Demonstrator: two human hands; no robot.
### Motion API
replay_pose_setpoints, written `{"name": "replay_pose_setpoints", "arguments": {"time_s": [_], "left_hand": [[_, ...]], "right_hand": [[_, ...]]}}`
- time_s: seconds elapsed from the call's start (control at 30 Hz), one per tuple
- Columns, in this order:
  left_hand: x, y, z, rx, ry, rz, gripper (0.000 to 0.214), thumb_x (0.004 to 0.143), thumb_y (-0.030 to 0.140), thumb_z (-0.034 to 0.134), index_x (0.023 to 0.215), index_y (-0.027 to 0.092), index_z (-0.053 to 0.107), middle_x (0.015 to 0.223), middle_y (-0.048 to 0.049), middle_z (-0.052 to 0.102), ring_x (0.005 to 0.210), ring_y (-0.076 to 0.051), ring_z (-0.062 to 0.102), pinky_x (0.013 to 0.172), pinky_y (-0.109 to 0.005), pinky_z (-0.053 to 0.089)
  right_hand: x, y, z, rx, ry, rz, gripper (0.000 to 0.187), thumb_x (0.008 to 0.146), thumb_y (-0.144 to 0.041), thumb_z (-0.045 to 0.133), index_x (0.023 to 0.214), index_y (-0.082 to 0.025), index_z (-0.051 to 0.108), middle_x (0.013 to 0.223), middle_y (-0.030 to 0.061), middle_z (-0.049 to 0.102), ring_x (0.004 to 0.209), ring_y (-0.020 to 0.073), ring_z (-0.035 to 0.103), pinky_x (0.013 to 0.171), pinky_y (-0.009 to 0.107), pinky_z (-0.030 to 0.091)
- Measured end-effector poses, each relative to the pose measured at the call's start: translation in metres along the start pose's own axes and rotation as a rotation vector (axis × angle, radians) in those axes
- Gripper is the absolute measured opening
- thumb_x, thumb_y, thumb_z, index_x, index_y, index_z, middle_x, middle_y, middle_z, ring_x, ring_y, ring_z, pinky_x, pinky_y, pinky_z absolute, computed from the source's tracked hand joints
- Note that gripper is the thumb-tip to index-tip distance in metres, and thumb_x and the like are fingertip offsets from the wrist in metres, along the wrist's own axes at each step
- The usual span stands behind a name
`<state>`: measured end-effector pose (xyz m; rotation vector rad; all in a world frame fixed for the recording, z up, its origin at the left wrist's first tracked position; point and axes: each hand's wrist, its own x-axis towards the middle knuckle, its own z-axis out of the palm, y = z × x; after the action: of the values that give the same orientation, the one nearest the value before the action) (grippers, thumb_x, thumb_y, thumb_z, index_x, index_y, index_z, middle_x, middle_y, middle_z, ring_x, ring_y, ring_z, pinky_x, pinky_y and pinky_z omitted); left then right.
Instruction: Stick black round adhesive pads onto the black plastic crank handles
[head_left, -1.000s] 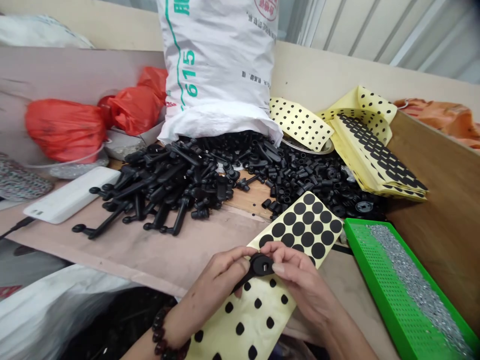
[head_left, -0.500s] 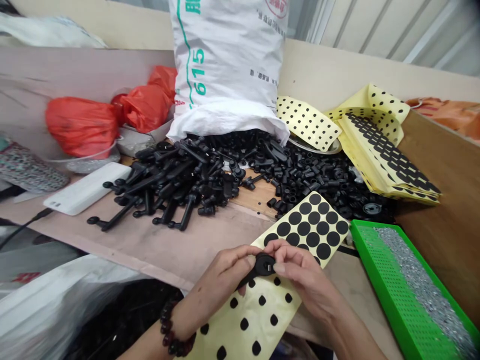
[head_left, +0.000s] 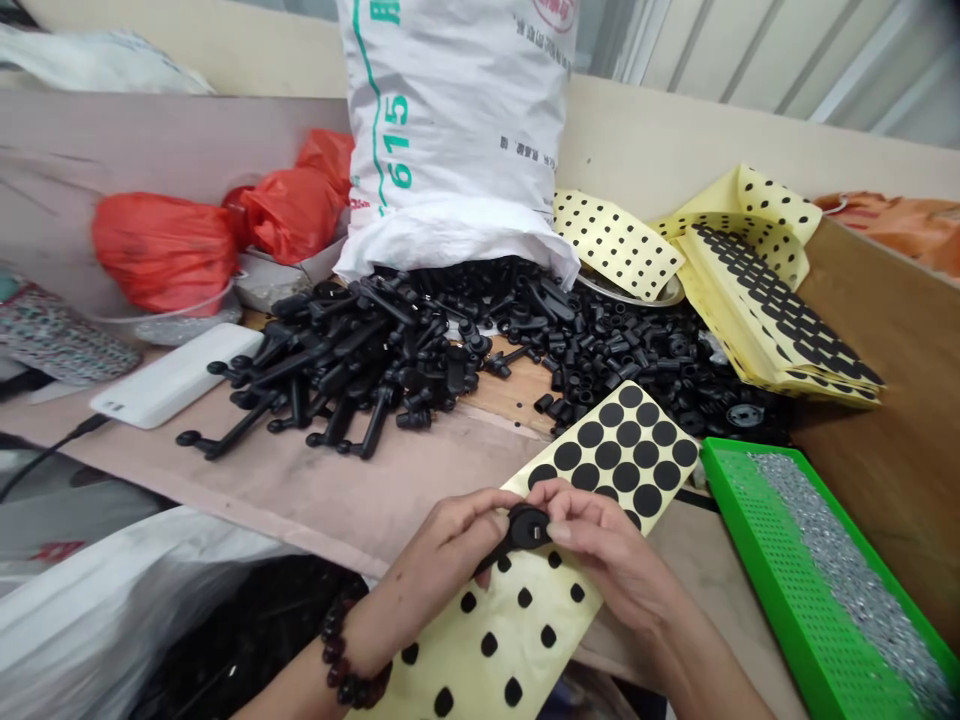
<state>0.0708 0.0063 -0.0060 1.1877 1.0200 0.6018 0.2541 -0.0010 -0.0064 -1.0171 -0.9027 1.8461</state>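
Between my two hands is a black plastic part with a round end (head_left: 529, 527), a small shiny bit of metal showing at its middle. My left hand (head_left: 450, 545), with a dark bead bracelet at the wrist, is closed around the narrower body of the part. The thumb and fingers of my right hand (head_left: 600, 530) pinch the rim of the round end from the right. Under both hands lies a yellow sticker sheet (head_left: 517, 605) with black round stickers on its far portion and small black dots nearer me.
Black arm-like parts (head_left: 337, 350) and short black pieces (head_left: 622, 345) are heaped below a white woven sack (head_left: 457, 120). A green tray (head_left: 780, 570) of small metal pieces stands right. More sticker sheets (head_left: 780, 310) lean behind it. A white power bank (head_left: 180, 375) lies left.
Both hands stay almost in place on the black plastic part. Its round end looks very slightly tilted compared with before.
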Motion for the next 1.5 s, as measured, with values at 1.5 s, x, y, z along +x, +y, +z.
{"name": "replay_pose_setpoints", "arguments": {"time_s": [1.5], "left_hand": [[0.006, -0.014, 0.008, 0.026, -0.002, 0.031, 0.038, 0.083, 0.024, 0.051, 0.120, 0.018, 0.056, 0.088, -0.0023, 0.065, 0.072, -0.015, 0.054, 0.058, -0.021, 0.044]], "right_hand": [[-0.025, 0.022, -0.001, -0.365, 0.326, -0.381, 0.016, 0.082, -0.029, 0.058, 0.068, -0.020, 0.057, 0.089, 0.0046, 0.051, 0.082, 0.0192, 0.049, 0.069, 0.028, 0.040]]}}
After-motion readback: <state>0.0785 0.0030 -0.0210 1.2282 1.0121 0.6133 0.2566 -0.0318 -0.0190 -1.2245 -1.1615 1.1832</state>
